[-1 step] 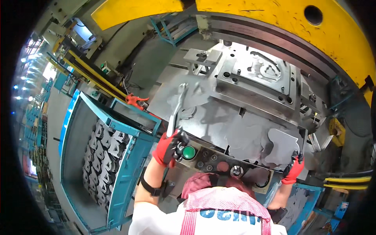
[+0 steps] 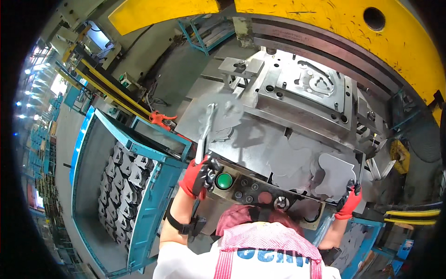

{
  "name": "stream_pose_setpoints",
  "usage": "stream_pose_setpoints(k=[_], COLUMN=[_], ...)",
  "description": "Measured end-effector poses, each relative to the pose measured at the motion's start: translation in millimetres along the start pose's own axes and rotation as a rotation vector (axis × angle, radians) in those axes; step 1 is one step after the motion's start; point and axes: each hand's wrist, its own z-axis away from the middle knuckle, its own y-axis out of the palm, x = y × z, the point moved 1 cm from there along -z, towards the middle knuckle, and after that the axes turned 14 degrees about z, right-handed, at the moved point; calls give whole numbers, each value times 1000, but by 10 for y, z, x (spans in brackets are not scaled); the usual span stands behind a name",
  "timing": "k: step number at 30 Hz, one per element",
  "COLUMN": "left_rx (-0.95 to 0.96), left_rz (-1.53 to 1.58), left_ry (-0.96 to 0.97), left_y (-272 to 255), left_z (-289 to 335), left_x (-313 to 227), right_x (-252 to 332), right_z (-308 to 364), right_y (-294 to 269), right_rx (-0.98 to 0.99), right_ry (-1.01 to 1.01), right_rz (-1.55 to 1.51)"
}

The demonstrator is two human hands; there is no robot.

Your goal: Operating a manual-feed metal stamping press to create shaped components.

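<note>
My left hand (image 2: 200,176), in a red and black glove, is closed around the handle of a long silver hand tool (image 2: 204,135). The tool's far end meets a flat grey metal piece (image 2: 227,114), partly blurred, above the left side of the metal table (image 2: 241,151). Beside that hand is a green push button (image 2: 224,181) on a control panel. My right hand (image 2: 349,201), gloved alike, has its fingers closed at the near right corner of a flat metal blank (image 2: 335,168). Other blanks (image 2: 290,165) lie beside and under it.
Beyond the table stands a press die (image 2: 302,100) with a shaped recess, under a yellow press frame (image 2: 316,11). A blue bin (image 2: 144,223) of stacked metal parts (image 2: 121,186) is at left. An orange clamp-like object (image 2: 161,119) sits near the table's left corner.
The tool in my left hand has swung slightly left and towards me, with the metal piece at its tip. My right hand and the blank have barely moved.
</note>
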Motion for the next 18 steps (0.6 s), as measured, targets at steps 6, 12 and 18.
stream_pose_setpoints(k=[6,12,18], left_rx=[-201,6,357], left_rz=[-423,293,720], left_ry=[29,-428,-258], left_y=[-966,-1424,-1166], left_z=[-699,-1388,-917], left_x=[224,753,512], right_x=[212,821,1710], right_z=[200,309,-289], right_y=[-45,1,764], right_rx=[50,6,90], right_ry=[-54,-61,-9], right_rz=[117,-119,-644])
